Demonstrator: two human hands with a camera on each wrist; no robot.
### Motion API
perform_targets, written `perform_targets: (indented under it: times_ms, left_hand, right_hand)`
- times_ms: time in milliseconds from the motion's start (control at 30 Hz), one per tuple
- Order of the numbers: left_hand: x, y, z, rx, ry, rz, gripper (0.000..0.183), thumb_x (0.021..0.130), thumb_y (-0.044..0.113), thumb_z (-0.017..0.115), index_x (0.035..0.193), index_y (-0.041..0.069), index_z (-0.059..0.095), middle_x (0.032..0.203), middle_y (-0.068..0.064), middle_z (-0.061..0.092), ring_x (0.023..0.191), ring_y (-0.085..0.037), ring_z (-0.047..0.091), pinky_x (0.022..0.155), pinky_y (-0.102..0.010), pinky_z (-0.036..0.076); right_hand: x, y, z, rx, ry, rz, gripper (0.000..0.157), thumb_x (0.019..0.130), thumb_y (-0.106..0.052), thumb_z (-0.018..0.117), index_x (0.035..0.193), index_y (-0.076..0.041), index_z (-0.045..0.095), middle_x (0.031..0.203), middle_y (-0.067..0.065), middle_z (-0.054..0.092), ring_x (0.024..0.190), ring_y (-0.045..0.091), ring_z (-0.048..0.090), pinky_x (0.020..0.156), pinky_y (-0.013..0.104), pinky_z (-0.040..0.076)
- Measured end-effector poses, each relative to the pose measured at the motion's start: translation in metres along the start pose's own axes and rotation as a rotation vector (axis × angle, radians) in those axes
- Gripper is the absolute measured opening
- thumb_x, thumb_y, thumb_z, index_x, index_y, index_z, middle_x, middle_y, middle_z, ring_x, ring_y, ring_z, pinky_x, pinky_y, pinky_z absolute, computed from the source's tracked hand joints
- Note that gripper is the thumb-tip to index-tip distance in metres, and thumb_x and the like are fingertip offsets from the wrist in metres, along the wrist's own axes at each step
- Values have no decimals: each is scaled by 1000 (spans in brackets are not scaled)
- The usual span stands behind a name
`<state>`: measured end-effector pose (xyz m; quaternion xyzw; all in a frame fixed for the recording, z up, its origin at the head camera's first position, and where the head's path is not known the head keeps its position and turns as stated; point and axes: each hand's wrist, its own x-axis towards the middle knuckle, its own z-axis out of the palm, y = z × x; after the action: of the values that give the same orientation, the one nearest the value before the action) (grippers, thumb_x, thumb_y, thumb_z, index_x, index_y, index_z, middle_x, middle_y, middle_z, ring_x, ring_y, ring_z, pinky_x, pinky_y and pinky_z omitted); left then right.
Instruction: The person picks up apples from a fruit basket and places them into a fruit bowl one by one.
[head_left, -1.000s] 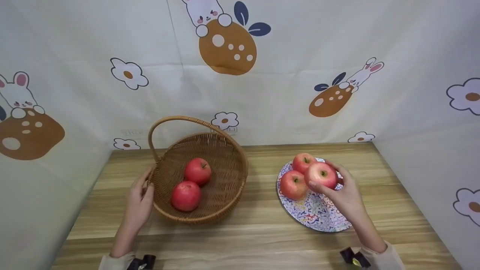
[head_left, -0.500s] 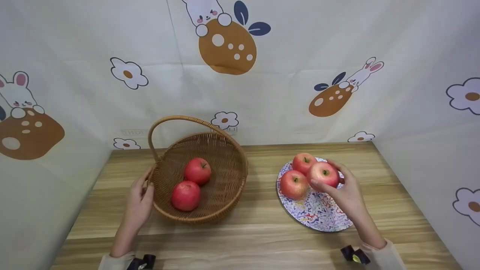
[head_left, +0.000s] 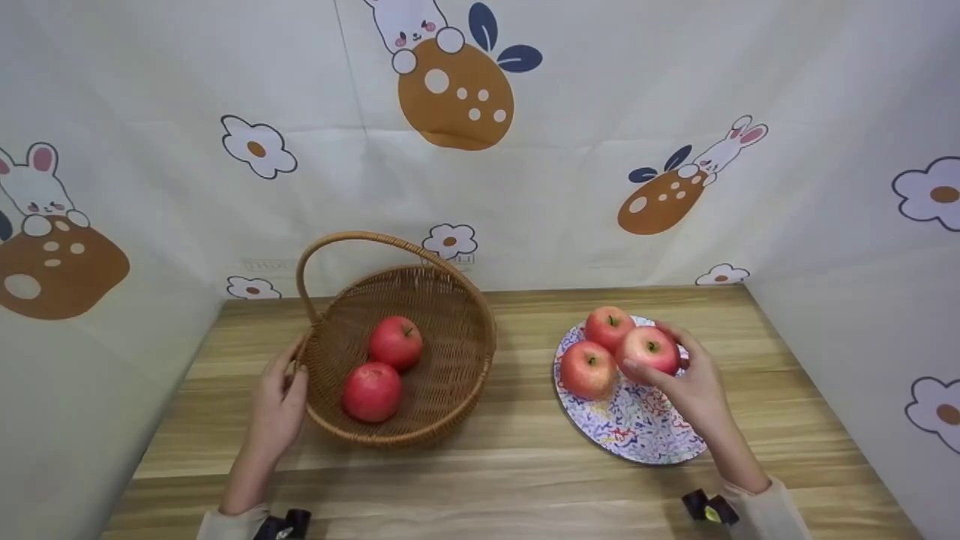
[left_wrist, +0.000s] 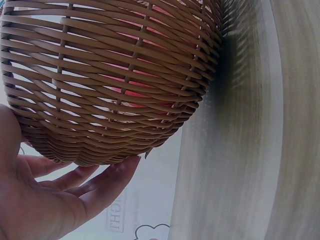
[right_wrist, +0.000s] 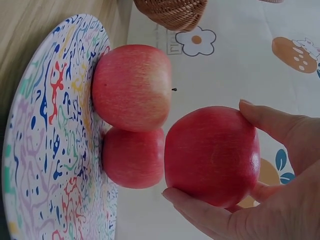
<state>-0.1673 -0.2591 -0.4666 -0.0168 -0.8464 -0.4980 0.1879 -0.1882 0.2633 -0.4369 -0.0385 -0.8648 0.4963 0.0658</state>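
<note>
In the head view, my right hand (head_left: 694,379) grips a red apple (head_left: 648,351) between thumb and fingers. The right wrist view shows this apple (right_wrist: 212,156) raised off the patterned plate (right_wrist: 37,165), beside two other apples (right_wrist: 131,87) resting there. My left hand (head_left: 279,401) holds the side of a brown wicker basket (head_left: 450,360) with an arched handle. Seen from the left wrist, its fingers (left_wrist: 107,182) lie against the woven outer wall (left_wrist: 105,80). Two red apples (head_left: 373,391) sit inside the basket.
Basket and plate stand apart on a wood-grain table (head_left: 517,480), basket left, plate (head_left: 637,439) right. A pale cloth backdrop (head_left: 570,97) printed with rabbits and flowers rises behind and at both sides.
My right hand has shifted slightly to the right with the apple in its grip. My left hand, the basket and the other apples stay where they were.
</note>
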Motion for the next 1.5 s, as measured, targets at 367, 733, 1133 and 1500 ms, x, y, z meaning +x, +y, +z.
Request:
perform_targets:
  times_ms: [367,733,1133,1500]
  left_hand:
    - [-1,0,0,6,4,3,48,104,-5,44,151,-14,45,149,-39,49,114,-46,65,82,-10,48]
    - [-1,0,0,3,11,9,49,103,-6,45,151,-14,46,149,-39,49,117,-47,64,86,-8,46]
    - [-1,2,0,15,10,-19,50,103,-6,45,152,-12,45,149,-38,49,122,-46,60,88,-7,44]
    - [-2,2,0,-13,-8,-25,50,104,-6,42,153,-14,43,153,-38,46,128,-46,56,90,-7,44]
  right_hand:
    - [6,10,1,62,-14,9,73,91,-6,82,153,6,46,154,27,49,126,37,57,80,12,53]
    - [11,17,-3,32,-35,40,77,92,-11,82,156,6,42,157,27,45,138,37,49,87,6,46]
    - [16,24,-6,-21,-28,80,78,93,-15,81,156,6,42,158,29,43,140,40,48,91,12,47]
    - [22,33,-9,-8,-10,111,75,93,-14,80,155,6,42,159,28,42,143,39,45,88,8,41]
